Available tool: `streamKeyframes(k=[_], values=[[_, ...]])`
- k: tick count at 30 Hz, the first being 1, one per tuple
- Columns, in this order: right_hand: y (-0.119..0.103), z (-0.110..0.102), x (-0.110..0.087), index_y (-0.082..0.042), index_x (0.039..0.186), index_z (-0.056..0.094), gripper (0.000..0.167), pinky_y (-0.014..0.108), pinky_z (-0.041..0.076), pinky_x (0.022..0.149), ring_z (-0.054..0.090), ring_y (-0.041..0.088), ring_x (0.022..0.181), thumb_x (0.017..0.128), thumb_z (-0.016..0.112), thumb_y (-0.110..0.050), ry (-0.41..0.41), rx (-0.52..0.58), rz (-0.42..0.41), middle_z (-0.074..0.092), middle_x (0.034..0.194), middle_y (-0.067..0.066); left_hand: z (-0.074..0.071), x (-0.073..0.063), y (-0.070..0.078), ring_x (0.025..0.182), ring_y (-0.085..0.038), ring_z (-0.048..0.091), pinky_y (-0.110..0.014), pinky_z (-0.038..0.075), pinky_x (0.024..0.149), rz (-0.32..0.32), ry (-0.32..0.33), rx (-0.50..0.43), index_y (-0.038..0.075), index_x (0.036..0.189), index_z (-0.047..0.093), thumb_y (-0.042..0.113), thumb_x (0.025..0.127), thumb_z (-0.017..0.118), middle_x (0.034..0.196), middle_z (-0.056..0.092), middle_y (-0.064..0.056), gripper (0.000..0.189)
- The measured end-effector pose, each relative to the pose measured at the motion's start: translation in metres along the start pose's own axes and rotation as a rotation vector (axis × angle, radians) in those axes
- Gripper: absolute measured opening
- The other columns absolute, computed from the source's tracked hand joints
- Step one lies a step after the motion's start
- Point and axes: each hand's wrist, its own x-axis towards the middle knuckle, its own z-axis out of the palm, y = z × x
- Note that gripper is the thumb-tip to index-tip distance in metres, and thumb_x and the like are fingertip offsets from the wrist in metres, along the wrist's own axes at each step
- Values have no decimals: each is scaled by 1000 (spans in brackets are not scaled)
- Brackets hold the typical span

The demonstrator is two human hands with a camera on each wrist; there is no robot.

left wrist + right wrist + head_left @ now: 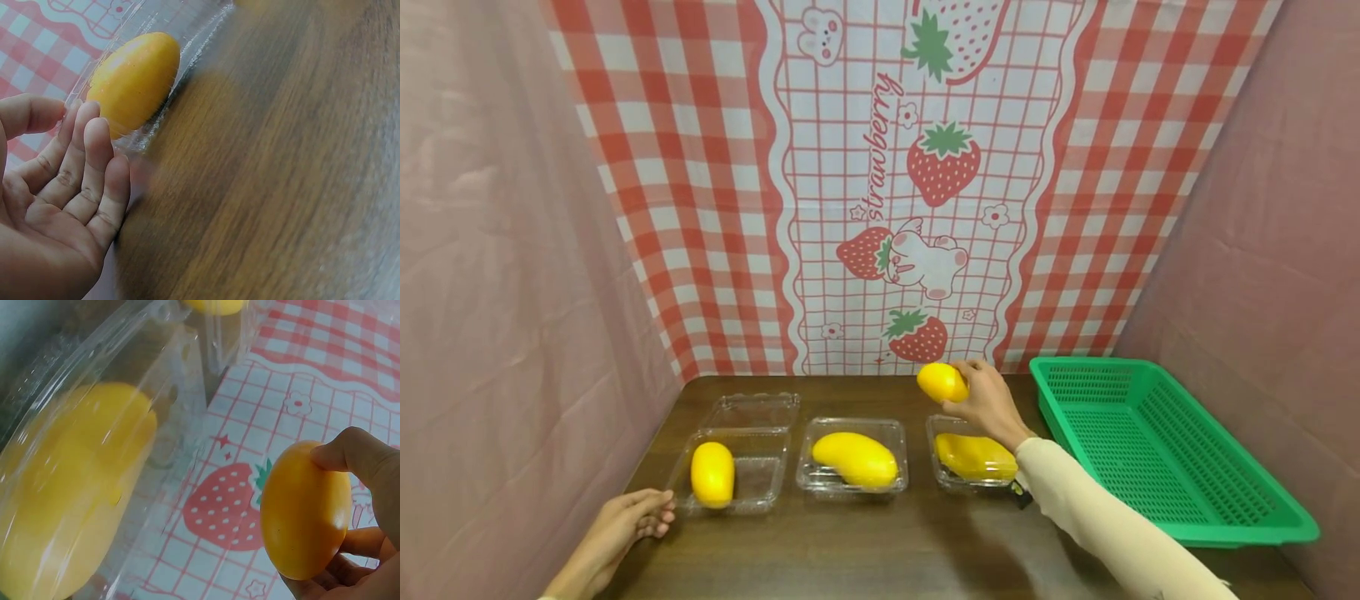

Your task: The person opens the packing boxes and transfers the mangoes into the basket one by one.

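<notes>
My right hand (988, 404) grips a yellow mango (942, 382) above the right-hand clear plastic box (934, 475). In the right wrist view the thumb lies over one end of the held mango (304, 512), with fingers underneath. Another mango (973, 457) lies inside that box, under clear plastic. At the left, my left hand (625, 525) pinches the near left edge of an open clear box (760, 507) between thumb and fingertips. A mango (134, 81) lies in its left part, and its lid (756, 411) is folded back.
A middle clear box (805, 479) holds one mango (855, 460). The green slotted basket (1240, 533) stands at the right. A small black and green item (1021, 494) lies by the right box. Cloth walls, one a strawberry-print curtain (917, 167), border the wooden table (850, 550).
</notes>
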Motion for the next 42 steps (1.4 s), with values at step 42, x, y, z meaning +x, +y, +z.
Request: streamKeyframes(k=[42], values=[[63,-58,-14,10,135,59,67,56,51,80,56,43,96,80,83,-19,49,-78,142,58,121,32,-1,0,-3,82,-21,66,-32,58,77,-5,-6,13,-7,108,66,25,104,61,94,68,-10,33]])
